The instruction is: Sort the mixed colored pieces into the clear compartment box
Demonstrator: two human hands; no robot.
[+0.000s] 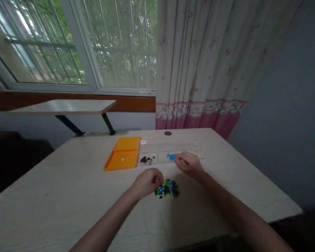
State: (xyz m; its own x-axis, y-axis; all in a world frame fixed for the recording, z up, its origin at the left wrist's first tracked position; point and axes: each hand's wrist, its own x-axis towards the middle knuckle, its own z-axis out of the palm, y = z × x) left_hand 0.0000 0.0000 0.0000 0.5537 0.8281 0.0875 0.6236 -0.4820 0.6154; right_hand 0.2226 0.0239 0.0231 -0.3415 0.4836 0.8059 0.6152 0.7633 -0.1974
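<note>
A mixed pile of small coloured pieces (168,188), in green, blue, black and yellow, lies on the table in front of me. At its upper left edge is my left hand (147,182), its fingers curled and pinched together; what they hold, if anything, is hidden. My right hand (189,163) reaches over a clear plastic tray (161,162), thumb and forefinger pinched beside the small blue pieces (170,156) in one compartment. Whether a piece is between those fingertips is too small to tell. Dark brown pieces (146,159) fill part of the compartment further left, and yellow pieces (199,154) lie at the right end.
An orange tray (124,137) with a few whitish pieces (124,159) adjoins the clear tray on the left. Behind them a dark round disc (168,133) lies near the table's back edge. A raised shelf (68,107) stands at the back left, and a curtain (199,70) hangs behind.
</note>
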